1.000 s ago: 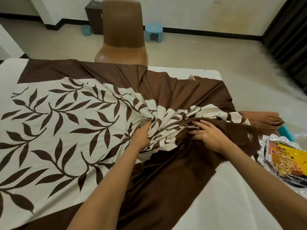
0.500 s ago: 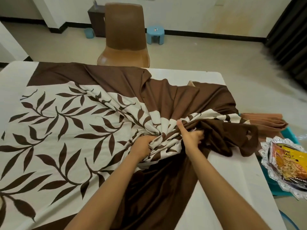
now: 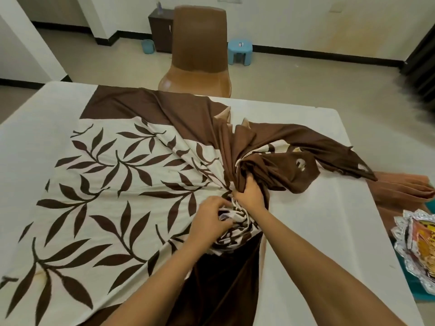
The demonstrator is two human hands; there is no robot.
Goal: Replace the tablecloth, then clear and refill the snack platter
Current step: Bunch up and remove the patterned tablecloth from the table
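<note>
The task appears to be in its first stage. The brown and cream leaf-patterned tablecloth (image 3: 113,180) is only partly gathered. Its left half lies flat over the left side of the table (image 3: 329,220), while the right half is drawn into a tight bunch near the middle, with folds fanning out from it. The table's right side and far right corner are bare.

A folded tan cloth (image 3: 404,189) hangs just past the right edge. It may be the replacement, though that is a guess, and it has not been laid. The snack platter (image 3: 400,241), with a silver scalloped rim, sits off the right edge on something teal and holds a yellow snack packet (image 3: 423,245). Clearing and refilling it seems not yet begun.

Both hands are at the bunch, close together. The left hand (image 3: 211,220) has its fingers curled into the twisted patterned cloth on the near side. The right hand (image 3: 250,196), just beyond and touching the same knot, grips a thick wad of the plain brown border. A loose brown flap trails from it toward the right edge. The rest of the cloth stretches away to the left of both hands, and a dark strip runs down between the forearms to the near edge.

A brown chair (image 3: 200,55) stands at the far edge of the table.
</note>
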